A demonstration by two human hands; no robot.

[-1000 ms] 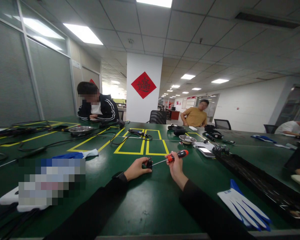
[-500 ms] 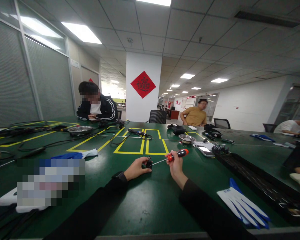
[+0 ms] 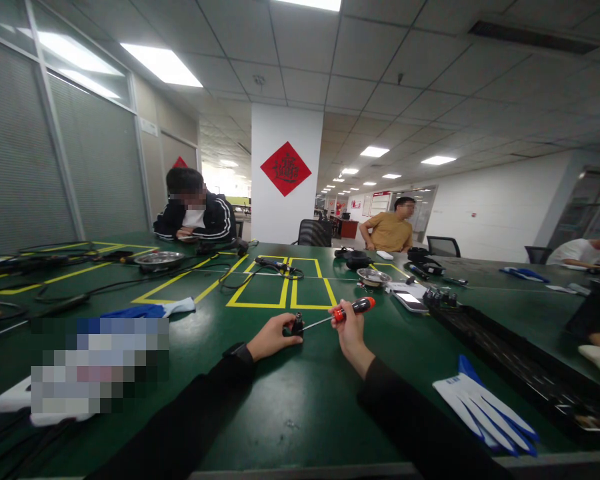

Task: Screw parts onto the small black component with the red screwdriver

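Between the thumb and fingers of my left hand a small black part stands upright on the green table. Its exact kind is too small to make out. My right hand is wrapped round the red and black handle of a screwdriver. The screwdriver's metal shaft points left, and its tip meets the side of the black part. Whether the tip sits in a screw cannot be seen.
A long black tray lies to the right, with several black parts at its far end. Near it are a phone, a metal bowl and white-blue gloves. Left lie a power strip, partly pixelated, and cables. Co-workers sit around.
Both hands stay almost in place, with the screwdriver against the black part. At the far left edge, another person's hand has come into view. The person in the dark jacket shifts their head slightly.
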